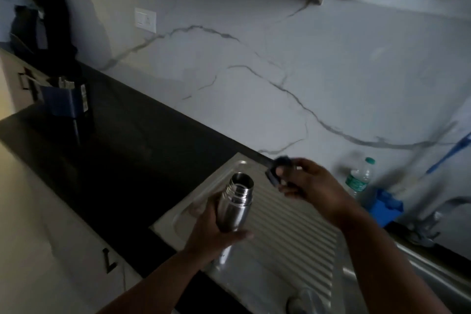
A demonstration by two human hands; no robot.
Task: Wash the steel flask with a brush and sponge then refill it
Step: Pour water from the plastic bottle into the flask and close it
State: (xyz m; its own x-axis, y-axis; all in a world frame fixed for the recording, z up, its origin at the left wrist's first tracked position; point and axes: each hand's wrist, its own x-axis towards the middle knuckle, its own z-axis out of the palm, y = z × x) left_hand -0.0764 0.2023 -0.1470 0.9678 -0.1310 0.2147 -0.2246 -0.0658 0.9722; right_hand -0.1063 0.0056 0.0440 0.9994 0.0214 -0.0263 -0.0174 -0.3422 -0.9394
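The steel flask (235, 202) is uncapped, its threaded mouth open and tilted away from me, over the ribbed steel drainboard (288, 237). My left hand (216, 233) grips the flask around its lower body. My right hand (309, 183) is just right of the mouth and pinches the flask's dark cap (276, 169) in its fingertips. A blue-handled brush (448, 153) leans against the wall at the far right. No sponge is visible.
A clear plastic water bottle (359, 177) and a blue holder (386, 208) stand behind the sink near the tap (428, 222). A black countertop (114, 160) runs left, with a dark utensil holder (67, 99) at its far end. The marble wall is close behind.
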